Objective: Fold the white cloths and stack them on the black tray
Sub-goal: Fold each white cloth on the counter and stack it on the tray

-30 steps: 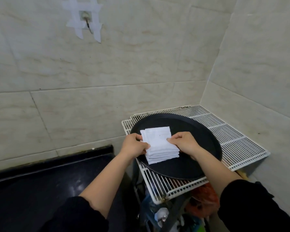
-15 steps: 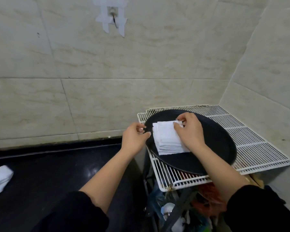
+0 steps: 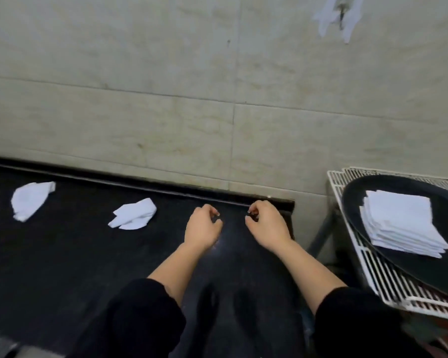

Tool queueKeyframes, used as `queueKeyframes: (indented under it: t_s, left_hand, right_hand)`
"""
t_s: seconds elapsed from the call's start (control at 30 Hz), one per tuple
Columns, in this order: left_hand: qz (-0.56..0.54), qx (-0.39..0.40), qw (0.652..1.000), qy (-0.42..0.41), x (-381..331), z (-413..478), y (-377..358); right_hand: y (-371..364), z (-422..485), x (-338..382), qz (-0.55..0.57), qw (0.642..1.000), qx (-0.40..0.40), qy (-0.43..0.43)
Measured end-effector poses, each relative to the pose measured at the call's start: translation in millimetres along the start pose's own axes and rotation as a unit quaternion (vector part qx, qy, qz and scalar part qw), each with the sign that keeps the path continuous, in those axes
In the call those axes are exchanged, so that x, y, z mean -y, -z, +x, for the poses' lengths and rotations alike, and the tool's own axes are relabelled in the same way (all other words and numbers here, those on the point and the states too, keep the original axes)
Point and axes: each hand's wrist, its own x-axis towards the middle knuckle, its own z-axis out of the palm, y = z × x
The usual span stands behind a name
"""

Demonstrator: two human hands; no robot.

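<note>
A stack of folded white cloths (image 3: 401,223) lies on the round black tray (image 3: 429,264) at the right edge. Two crumpled white cloths rest on the black counter: one at the far left (image 3: 31,200), one nearer the middle (image 3: 133,215). My left hand (image 3: 202,227) and my right hand (image 3: 267,226) hover side by side over the counter's middle, fingers loosely curled, holding nothing. The nearer loose cloth lies a short way left of my left hand.
The tray sits on a white wire rack (image 3: 373,275) beside the black counter (image 3: 75,267). A tiled wall (image 3: 217,99) rises right behind the counter, with a taped hook (image 3: 340,14) at the upper right.
Both hands have let go of the stack and moved left, off the tray to over the counter. The view has swung left, bringing two loose cloths into sight.
</note>
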Motion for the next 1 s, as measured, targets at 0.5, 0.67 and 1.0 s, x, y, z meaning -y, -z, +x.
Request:
queueKeyframes:
  t_s: [0.5, 0.67, 1.0]
  left_hand:
    - [0.080, 0.046, 0.993, 0.077, 269.7, 102.4, 134.5]
    - [0.069, 0.047, 0.992, 0.096, 331.4, 138.1, 152.4]
    - [-0.016, 0.022, 0.995, 0.101, 369.4, 160.7, 135.3]
  right_hand:
    - [-231.3, 71.1, 165.9, -0.096, 0.981, 0.166, -0.035]
    - [-292.7, 95.2, 193.7, -0.140, 0.967, 0.206, -0.046]
    - [-346.8, 161.5, 214.3, -0.196, 0.956, 0.217, 0.034]
